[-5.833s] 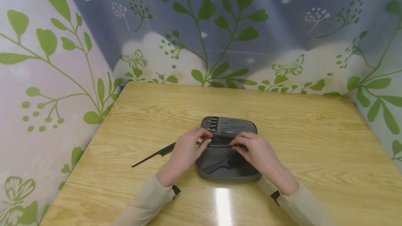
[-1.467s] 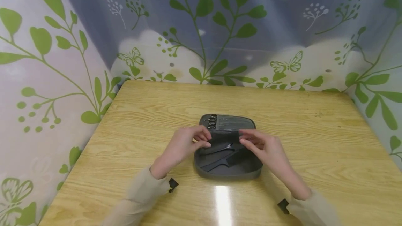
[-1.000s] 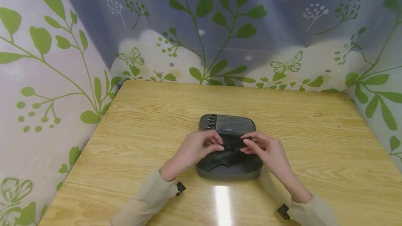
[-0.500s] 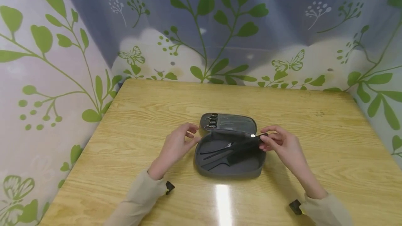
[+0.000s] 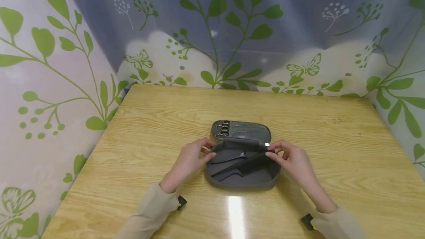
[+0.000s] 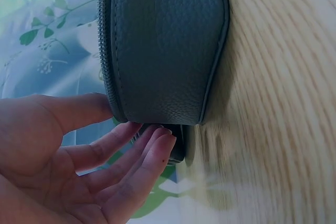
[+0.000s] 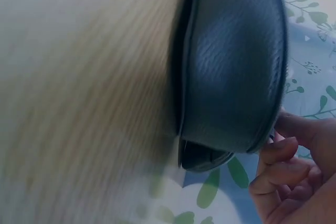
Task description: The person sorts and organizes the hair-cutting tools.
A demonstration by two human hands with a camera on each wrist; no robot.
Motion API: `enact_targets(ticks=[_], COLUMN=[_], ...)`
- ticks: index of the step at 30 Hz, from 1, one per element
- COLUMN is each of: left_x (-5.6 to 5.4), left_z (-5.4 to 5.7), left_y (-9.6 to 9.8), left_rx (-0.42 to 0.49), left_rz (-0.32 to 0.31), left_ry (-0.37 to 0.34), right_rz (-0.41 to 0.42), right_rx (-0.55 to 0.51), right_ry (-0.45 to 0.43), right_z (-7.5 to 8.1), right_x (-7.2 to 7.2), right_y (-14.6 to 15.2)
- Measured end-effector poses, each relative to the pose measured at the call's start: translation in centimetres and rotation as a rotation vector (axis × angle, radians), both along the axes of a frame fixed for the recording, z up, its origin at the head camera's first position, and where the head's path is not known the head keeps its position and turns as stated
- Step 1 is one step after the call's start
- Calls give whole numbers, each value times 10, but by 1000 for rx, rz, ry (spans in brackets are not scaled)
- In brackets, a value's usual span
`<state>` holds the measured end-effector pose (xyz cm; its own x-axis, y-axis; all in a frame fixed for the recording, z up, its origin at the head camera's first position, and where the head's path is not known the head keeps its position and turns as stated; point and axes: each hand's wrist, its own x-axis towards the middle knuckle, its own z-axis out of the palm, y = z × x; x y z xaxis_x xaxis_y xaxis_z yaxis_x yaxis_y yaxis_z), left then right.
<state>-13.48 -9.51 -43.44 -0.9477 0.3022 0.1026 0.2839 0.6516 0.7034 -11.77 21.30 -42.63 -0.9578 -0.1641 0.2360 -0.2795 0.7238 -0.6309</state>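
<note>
1. On the wooden table (image 5: 132, 139), near the middle, lies the gray case (image 5: 240, 186), unfolded, its lid (image 5: 268, 131) flat beyond the base.
2. Inside the base, a black comb (image 5: 229, 167) slants across, narrow end toward the left; its far end vanishes under fingers, and its teeth melt into the dark lining.
3. Tricky patch, this: a second comb (image 5: 234, 174) sits partly under that dark slant, and a slim dark tool (image 5: 234, 158) beside them has a glinting tip too small to name.
4. Now the grips! Right hand (image 5: 297, 161): thumb and forefinger close together, pinching the comb's end at the far right corner; whether they touch the rim too, I can't tell.
5. Left hand (image 5: 189, 159): a light pinch at the far left corner, thumb and forefinger parted only by the case edge, other fingers loosely bent.
6. Over to the left wrist view: pebbled outer wall and zipper (image 6: 105, 51), thumb right against it. The right wrist view gives the opposite wall, slightly blurred, with the case's insides out of sight.
7. Only the head view shows the lid's scissors (image 5: 223, 131), blades tucked away, and the clear pocket (image 5: 249, 131), contents indistinct.
8. Farther out, both sleeves (image 5: 149, 209) run off the bottom edge, and a leaf-printed backdrop (image 5: 299, 36) rises behind.
</note>
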Motion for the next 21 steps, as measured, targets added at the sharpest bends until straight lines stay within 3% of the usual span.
enact_targets(ticks=[4,21], left_x=[0,1], left_z=[0,-1], left_y=[0,0], left_rx=[1,-7], left_rz=[4,8], left_ry=[0,7], right_rz=[-4,114], right_rx=[99,283], right_ry=[83,313], right_z=[-4,-9], right_x=[0,-7], right_y=[0,-3])
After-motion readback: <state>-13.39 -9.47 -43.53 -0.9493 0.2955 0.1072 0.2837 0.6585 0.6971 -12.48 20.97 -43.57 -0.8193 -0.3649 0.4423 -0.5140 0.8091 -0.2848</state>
